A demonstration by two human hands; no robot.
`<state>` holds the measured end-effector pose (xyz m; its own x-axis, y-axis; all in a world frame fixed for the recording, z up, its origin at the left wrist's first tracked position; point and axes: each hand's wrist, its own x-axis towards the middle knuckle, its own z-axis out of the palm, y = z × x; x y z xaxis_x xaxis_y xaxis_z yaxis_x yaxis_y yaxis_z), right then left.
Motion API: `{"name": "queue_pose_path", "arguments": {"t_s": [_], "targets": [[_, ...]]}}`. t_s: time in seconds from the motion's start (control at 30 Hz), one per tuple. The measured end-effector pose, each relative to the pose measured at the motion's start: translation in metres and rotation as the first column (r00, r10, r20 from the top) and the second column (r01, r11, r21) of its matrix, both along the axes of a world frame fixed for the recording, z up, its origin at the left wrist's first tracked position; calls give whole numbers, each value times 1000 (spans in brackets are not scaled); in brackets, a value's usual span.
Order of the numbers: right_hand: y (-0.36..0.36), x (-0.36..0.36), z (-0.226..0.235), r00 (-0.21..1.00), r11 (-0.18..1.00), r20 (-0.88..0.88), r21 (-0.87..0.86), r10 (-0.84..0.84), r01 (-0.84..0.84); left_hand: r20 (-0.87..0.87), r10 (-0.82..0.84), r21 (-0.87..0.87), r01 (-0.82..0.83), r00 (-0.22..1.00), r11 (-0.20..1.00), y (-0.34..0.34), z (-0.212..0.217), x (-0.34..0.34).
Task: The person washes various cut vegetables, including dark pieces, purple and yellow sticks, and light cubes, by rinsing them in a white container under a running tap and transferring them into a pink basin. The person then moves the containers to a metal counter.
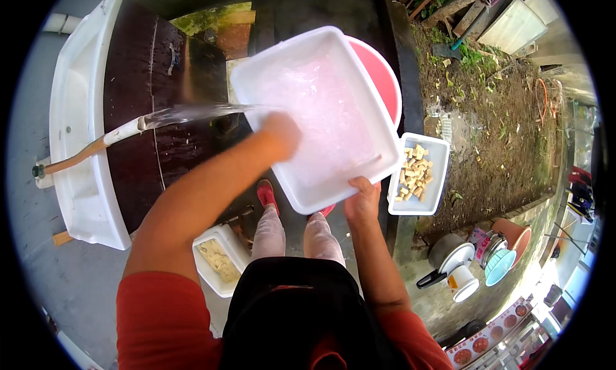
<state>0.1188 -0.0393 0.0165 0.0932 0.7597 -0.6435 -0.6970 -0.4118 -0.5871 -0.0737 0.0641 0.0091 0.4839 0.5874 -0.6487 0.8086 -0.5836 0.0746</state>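
A large white rectangular tub [308, 184] with a pinkish sheen inside hangs in front of me, over a round pink basin [378, 75]. My right hand [362, 200] grips the tub's near right corner, thumb over the rim. Over the tub's left side is my left hand [281, 137], smeared by motion, so its fingers do not show. Water [192, 115] shoots from a white pipe [125, 131] on a brown hose [77, 158] and reaches the tub by my left hand. A small pale piece [373, 159] lies inside the tub near its right end.
A white tray [417, 209] with pale chunks stands right of the tub. Another white container [226, 290] with pale pieces in liquid sits by my feet. At left is a white sink [80, 171]. Pots [449, 251] and a turquoise basket [499, 267] stand on the ledge beside the soil bed [484, 164].
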Motion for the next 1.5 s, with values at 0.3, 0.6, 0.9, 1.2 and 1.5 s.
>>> {"name": "queue_pose_path", "arguments": {"t_s": [0.3, 0.6, 0.9, 1.2, 1.5], "targets": [[-20, -2, -19, 997, 997, 31, -32, 78, -77, 221, 104, 12, -109, 970, 994, -4, -22, 36], [-29, 4, -23, 996, 994, -33, -74, 81, -84, 338, 243, 165, -311, 909, 936, -5, -59, 32], [-14, 0, -41, 997, 999, 62, 2, 45, -45, 433, 426, 283, -568, 795, 773, -26, -53, 27], [-27, -33, -9, 997, 997, 2, -20, 80, -80, 424, 543, 116, -638, 725, 761, 1, -37, 8], [-18, 10, -66, 998, 999, -51, 32, -29, 30, 400, 181, -110, -149, 899, 983, -35, 16, 16]]}}
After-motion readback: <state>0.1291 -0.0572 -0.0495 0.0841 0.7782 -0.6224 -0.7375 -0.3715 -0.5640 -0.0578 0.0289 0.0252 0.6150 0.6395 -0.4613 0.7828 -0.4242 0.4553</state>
